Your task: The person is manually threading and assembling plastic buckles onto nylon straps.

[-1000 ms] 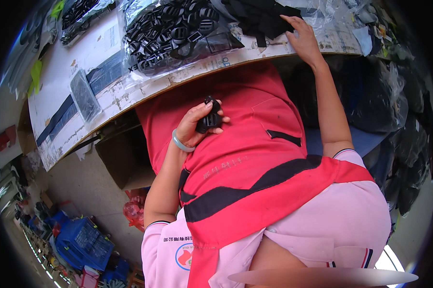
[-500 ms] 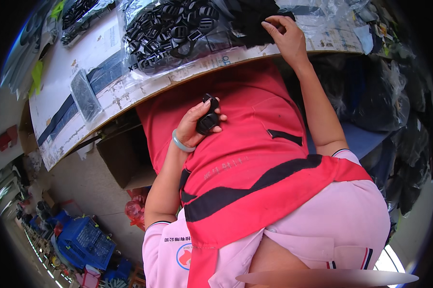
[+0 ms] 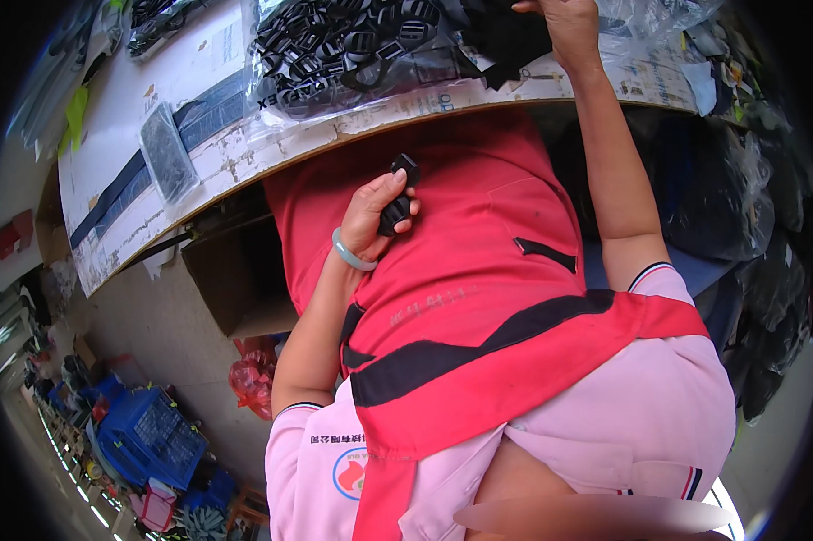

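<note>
My left hand (image 3: 375, 214) is closed in front of the red apron. It holds black plastic buckles (image 3: 395, 215), partly covered by the fingers and thumb; how many cannot be told. My right hand (image 3: 567, 25) reaches over the table to the black fabric pieces (image 3: 505, 45). Its fingers are drawn in and partly cut off by the top edge, so what they grip is hidden. Left of that fabric, a clear plastic bag (image 3: 379, 77) lies spread with a heap of black buckles (image 3: 334, 50) on it.
The worn white table (image 3: 109, 212) has a rough front edge. A flat clear-wrapped packet (image 3: 167, 153) lies on it at the left. Under it stands a cardboard box (image 3: 230, 279), with a red plastic bag (image 3: 253, 379) nearby. Dark plastic-wrapped bundles (image 3: 708, 194) stand at the right. A blue crate (image 3: 154, 437) is lower left.
My right hand has moved farther up, over the black fabric, partly out of the picture. My left hand has risen slightly, and the buckles have turned a little in its grip.
</note>
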Demonstrator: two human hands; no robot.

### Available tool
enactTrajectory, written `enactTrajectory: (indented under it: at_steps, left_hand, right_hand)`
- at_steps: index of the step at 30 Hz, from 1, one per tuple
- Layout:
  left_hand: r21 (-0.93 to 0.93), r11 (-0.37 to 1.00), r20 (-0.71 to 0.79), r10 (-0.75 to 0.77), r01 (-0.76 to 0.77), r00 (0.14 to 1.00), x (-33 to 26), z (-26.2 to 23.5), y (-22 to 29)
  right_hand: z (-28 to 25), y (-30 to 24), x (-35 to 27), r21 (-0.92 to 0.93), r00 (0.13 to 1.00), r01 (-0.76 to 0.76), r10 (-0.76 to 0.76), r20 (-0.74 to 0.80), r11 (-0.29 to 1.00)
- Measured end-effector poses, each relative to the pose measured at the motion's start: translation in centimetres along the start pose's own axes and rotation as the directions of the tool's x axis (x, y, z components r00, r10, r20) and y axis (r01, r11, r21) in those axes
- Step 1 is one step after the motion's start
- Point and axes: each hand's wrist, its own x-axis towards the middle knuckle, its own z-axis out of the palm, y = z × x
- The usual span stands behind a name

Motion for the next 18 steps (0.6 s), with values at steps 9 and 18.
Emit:
enactTrajectory:
  at_steps: [9,18]
  left_hand:
    - [0.451,0.855,-0.198,0.374,-0.255,0.906,-1.5,2.4,1.2]
    - [0.624,0.638,-0.083,0.629,-0.452,0.773,-1.5,2.5,1.2]
  right_hand:
    - [3.5,-5.3,-11.1,-0.104,0.835,-0.253,0.271,0.479,0.962]
    - [6.1,-3.4,-17.5,-0.265,0.438,-0.707,0.701,0.564,0.655]
